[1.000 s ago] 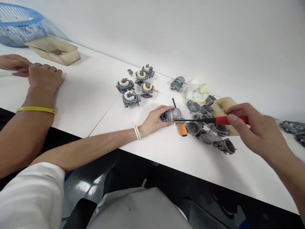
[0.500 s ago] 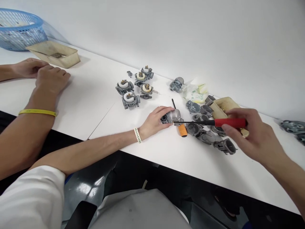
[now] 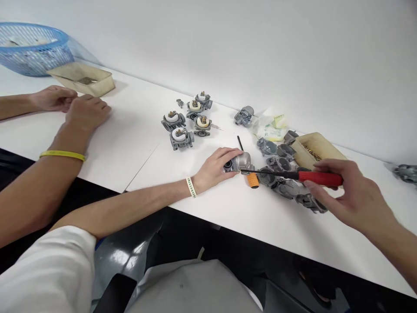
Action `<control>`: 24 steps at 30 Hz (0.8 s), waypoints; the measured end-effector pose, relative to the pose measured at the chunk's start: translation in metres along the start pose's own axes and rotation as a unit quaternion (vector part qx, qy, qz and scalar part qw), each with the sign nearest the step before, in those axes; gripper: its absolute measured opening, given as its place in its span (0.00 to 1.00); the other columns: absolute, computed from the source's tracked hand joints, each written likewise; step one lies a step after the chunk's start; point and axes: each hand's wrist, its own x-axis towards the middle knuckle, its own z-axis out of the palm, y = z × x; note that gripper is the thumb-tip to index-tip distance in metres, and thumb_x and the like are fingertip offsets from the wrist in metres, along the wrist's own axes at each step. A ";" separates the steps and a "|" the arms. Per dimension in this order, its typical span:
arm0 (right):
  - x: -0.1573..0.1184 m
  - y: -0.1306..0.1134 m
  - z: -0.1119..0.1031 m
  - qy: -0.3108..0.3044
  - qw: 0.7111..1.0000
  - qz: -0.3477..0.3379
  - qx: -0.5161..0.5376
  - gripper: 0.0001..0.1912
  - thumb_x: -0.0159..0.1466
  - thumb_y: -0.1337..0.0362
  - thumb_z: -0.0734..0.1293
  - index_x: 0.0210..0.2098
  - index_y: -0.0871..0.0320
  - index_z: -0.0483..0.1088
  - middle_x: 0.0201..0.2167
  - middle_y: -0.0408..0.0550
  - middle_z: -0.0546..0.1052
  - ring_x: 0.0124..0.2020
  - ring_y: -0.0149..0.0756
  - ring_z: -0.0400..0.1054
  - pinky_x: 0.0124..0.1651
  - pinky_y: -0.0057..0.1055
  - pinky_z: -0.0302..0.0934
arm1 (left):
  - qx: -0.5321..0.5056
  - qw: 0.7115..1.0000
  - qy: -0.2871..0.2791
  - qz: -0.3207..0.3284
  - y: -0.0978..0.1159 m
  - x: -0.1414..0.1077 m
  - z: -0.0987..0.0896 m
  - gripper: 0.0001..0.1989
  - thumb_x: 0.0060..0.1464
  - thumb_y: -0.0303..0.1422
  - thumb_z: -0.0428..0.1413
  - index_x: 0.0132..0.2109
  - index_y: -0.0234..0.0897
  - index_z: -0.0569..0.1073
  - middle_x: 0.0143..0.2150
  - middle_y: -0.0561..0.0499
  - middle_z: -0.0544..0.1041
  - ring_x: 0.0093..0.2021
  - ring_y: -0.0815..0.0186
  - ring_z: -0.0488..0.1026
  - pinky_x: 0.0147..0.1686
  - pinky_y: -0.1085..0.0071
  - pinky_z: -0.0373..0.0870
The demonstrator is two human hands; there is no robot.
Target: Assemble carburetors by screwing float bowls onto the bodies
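Note:
My left hand (image 3: 219, 168) grips a grey metal carburetor (image 3: 242, 161) against the table, fingers over its top and thumb low on its near side. In my right hand (image 3: 353, 189) is a red-handled screwdriver (image 3: 321, 178), held level. Its dark shaft points left and the tip meets the lower edge of the carburetor, at a small brass-coloured spot. An orange-handled screwdriver (image 3: 253, 180) lies partly hidden behind the carburetor. Just right of it, several grey carburetor bodies (image 3: 267, 177) sit beneath and behind the red screwdriver.
Several carburetors with white floats (image 3: 179, 134) stand left of centre. Another carburetor (image 3: 244, 115) and a plastic bag (image 3: 270, 128) lie near the wall. A tray (image 3: 329, 148) holds small brass parts. At left are a co-worker's hands (image 3: 86, 111), a second tray (image 3: 104, 82) and a blue basket (image 3: 35, 58).
The whole view has shifted slightly, so things sit a little further right. The screwdriver tip stays at the carburetor's edge, and both my hands keep their hold.

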 end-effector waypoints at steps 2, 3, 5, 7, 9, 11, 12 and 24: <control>-0.002 0.007 -0.001 0.051 0.981 -0.164 -0.090 0.13 0.67 0.58 0.68 0.50 0.53 0.67 0.39 0.43 0.80 0.32 0.29 0.73 0.29 0.24 0.58 | -0.005 1.000 0.000 -0.009 0.000 0.000 0.000 0.27 0.58 0.35 0.64 0.63 0.41 0.68 0.60 0.44 0.73 0.58 0.58 0.71 0.61 0.58 0.72; -0.002 0.010 -0.001 0.062 0.967 -0.215 -0.124 0.14 0.66 0.64 0.70 0.49 0.52 0.68 0.39 0.41 0.80 0.34 0.28 0.73 0.31 0.23 0.58 | -0.004 1.000 0.000 -0.011 -0.001 0.000 0.000 0.27 0.58 0.34 0.64 0.63 0.41 0.68 0.60 0.44 0.73 0.58 0.58 0.71 0.61 0.58 0.72; -0.004 0.010 0.000 0.065 0.957 -0.248 -0.135 0.15 0.65 0.68 0.71 0.50 0.53 0.68 0.38 0.40 0.80 0.34 0.27 0.73 0.32 0.23 0.57 | 0.007 1.000 0.000 -0.007 -0.002 0.000 0.000 0.27 0.58 0.34 0.64 0.63 0.41 0.68 0.60 0.44 0.73 0.59 0.57 0.71 0.61 0.58 0.72; -0.005 0.004 0.000 0.025 0.977 -0.198 -0.081 0.10 0.70 0.63 0.66 0.51 0.55 0.68 0.38 0.42 0.80 0.30 0.25 0.71 0.30 0.22 0.57 | 0.021 1.000 0.002 0.010 -0.004 0.000 -0.001 0.27 0.59 0.33 0.63 0.64 0.41 0.68 0.60 0.43 0.72 0.59 0.56 0.70 0.61 0.57 0.72; -0.007 -0.005 -0.002 -0.054 0.997 -0.054 0.019 0.13 0.73 0.53 0.61 0.50 0.52 0.69 0.36 0.40 0.79 0.26 0.25 0.69 0.28 0.23 0.58 | 0.034 0.999 0.003 0.032 -0.005 -0.001 -0.001 0.26 0.60 0.32 0.61 0.64 0.41 0.67 0.60 0.43 0.72 0.58 0.56 0.70 0.60 0.56 0.72; -0.007 -0.013 -0.005 -0.134 0.980 0.101 0.103 0.18 0.71 0.45 0.60 0.48 0.49 0.71 0.30 0.38 0.77 0.24 0.27 0.66 0.27 0.24 0.59 | 0.045 0.998 -0.002 0.050 -0.005 -0.002 -0.001 0.26 0.62 0.32 0.60 0.65 0.41 0.65 0.60 0.42 0.72 0.58 0.56 0.70 0.58 0.55 0.73; -0.006 -0.016 -0.007 -0.166 0.963 0.159 0.136 0.21 0.69 0.42 0.60 0.46 0.49 0.72 0.26 0.39 0.75 0.23 0.28 0.65 0.26 0.25 0.58 | 0.050 0.997 -0.006 0.055 -0.004 -0.002 -0.001 0.26 0.63 0.33 0.59 0.65 0.42 0.65 0.60 0.42 0.72 0.57 0.56 0.70 0.57 0.55 0.74; -0.006 -0.030 -0.022 -0.187 0.903 0.269 0.277 0.27 0.63 0.36 0.63 0.38 0.53 0.74 0.15 0.39 0.59 0.17 0.28 0.52 0.21 0.26 0.47 | 0.131 0.982 0.023 0.131 0.004 -0.003 -0.003 0.29 0.63 0.32 0.58 0.68 0.41 0.61 0.58 0.39 0.73 0.53 0.55 0.71 0.50 0.56 0.77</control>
